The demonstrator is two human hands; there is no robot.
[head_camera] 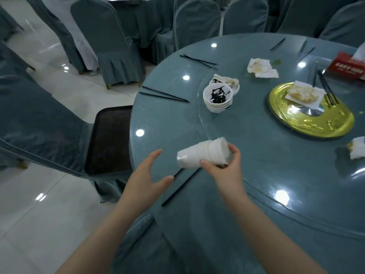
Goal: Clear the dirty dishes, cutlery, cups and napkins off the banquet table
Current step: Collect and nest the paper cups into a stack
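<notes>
It was a banquet hall or restaurant dining room, with a large round table [256, 175] under a teal cloth and glass top, carrying a glass turntable [246, 135] at its centre. Chairs in matching teal slipcovers [110, 46] ringed it, and more covered chairs stood around a second table behind, on a glossy pale tiled floor [29, 214]. Stacked small bowls [217, 97], black chopsticks [164, 94], soiled napkins [260, 68] and a gold platter [310, 117] marked a finished group meal.

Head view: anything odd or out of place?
Yes. A dark tray sits on a chair seat, not the table. The right hand holds the cup stack sideways. Chopsticks lie scattered.
</notes>
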